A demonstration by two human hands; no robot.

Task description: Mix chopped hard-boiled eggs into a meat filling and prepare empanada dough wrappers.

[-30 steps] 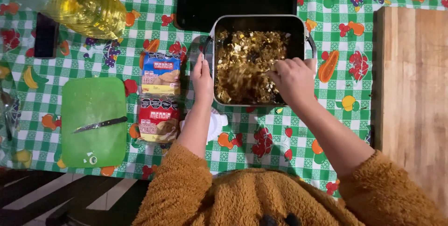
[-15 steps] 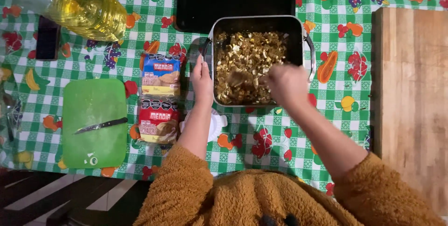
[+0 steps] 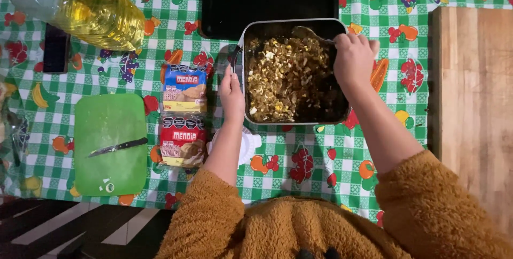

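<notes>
2 flat rectangular packets lie end to end on the checked surface (image 3: 299,147), just left of the left hand (image 3: 231,94). The upper packet (image 3: 184,88) is blue and orange. The lower packet (image 3: 183,141) is red and brown, with a row of black label marks along its top edge.

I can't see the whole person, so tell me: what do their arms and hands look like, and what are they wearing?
Both arms wear a fluffy, mustard-brown fleece top, its sleeves pushed up so the forearms are bare. The left hand and right hand are bare too: no gloves, and no rings or watch that I can make out.
</notes>
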